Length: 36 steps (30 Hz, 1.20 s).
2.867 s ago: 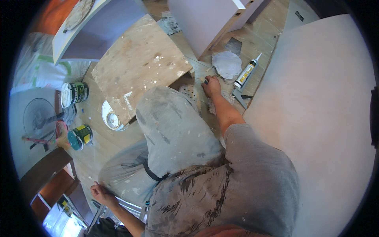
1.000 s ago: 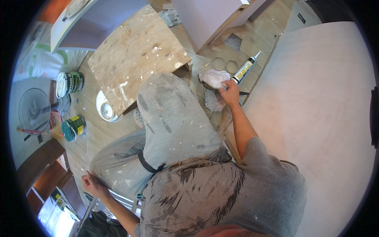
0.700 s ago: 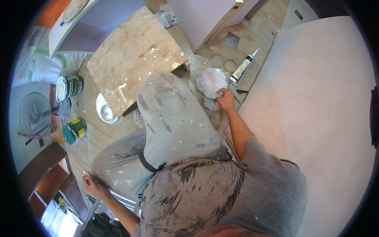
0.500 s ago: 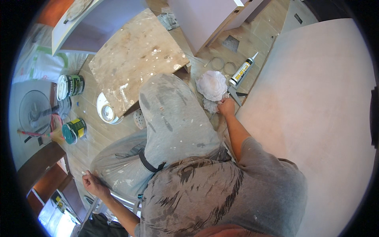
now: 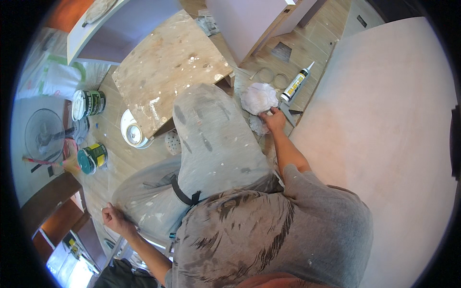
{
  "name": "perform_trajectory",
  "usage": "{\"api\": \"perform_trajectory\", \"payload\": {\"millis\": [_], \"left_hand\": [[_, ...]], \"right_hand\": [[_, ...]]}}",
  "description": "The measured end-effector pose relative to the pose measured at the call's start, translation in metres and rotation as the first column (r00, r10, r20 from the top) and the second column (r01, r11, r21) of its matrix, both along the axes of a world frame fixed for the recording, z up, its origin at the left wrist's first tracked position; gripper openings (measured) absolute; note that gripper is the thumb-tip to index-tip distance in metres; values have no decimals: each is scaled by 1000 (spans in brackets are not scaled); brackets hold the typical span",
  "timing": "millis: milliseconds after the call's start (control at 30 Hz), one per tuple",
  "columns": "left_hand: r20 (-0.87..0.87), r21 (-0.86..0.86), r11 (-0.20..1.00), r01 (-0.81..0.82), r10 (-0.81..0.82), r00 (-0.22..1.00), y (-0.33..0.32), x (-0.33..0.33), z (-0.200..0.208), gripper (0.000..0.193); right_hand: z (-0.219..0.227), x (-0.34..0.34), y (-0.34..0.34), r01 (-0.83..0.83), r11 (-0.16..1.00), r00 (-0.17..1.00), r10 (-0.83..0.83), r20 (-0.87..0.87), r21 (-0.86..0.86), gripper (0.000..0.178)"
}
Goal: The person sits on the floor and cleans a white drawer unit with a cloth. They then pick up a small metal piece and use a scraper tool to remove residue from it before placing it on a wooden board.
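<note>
My right hand (image 5: 273, 120) reaches down past my raised knee (image 5: 211, 129) and grips the edge of a crumpled white rag or sheet of paper (image 5: 258, 98) lying on the floor. A smaller white scrap (image 5: 259, 126) lies just below it. A caulk tube (image 5: 297, 82) lies beside the hand, and a dark pointed tool (image 5: 286, 113) rests to its right. My left hand (image 5: 113, 218) is far back at the lower left, fingers curled, resting on a metal frame whose shape I cannot make out.
A paint-spattered wooden board (image 5: 168, 67) lies ahead. Two green-labelled cans (image 5: 89, 103) (image 5: 92, 158), a tape roll (image 5: 132, 134) and a fan (image 5: 43, 137) sit at left. A large pale panel (image 5: 384, 144) fills the right side. A white cabinet (image 5: 249, 19) stands beyond.
My right hand picked up the white crumpled rag, moved it slightly up and right, and set it beside the caulk tube. My left hand stayed put.
</note>
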State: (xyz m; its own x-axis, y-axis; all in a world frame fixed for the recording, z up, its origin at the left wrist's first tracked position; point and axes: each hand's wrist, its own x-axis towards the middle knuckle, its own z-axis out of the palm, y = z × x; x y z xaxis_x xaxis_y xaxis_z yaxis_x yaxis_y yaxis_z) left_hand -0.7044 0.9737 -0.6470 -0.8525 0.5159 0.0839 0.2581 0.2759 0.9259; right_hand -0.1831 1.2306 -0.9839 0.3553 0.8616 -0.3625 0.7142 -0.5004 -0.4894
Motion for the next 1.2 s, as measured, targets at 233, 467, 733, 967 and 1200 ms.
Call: {"api": "perform_trajectory", "payload": {"millis": [233, 467, 733, 967, 1200], "left_hand": [[-12, 9, 999, 36, -36, 999, 4, 2, 0, 37], [8, 1, 1000, 4, -4, 1000, -6, 5, 1, 38], [-6, 16, 999, 39, -38, 999, -17, -6, -9, 38], [-4, 8, 999, 43, -43, 999, -9, -2, -3, 37], [25, 31, 999, 22, -23, 999, -6, 1, -2, 38]], "right_hand": [[-7, 7, 1, -98, 995, 988, 97, 118, 4, 37], [100, 61, 93, -519, 811, 847, 531, -36, -270, 36], [172, 51, 133, -428, 893, 808, 307, -503, -141, 10], [112, 7, 99, -473, 873, 841, 487, -238, 117, 33], [-7, 30, 86, -217, 976, 976, 217, -1, -14, 37]]}}
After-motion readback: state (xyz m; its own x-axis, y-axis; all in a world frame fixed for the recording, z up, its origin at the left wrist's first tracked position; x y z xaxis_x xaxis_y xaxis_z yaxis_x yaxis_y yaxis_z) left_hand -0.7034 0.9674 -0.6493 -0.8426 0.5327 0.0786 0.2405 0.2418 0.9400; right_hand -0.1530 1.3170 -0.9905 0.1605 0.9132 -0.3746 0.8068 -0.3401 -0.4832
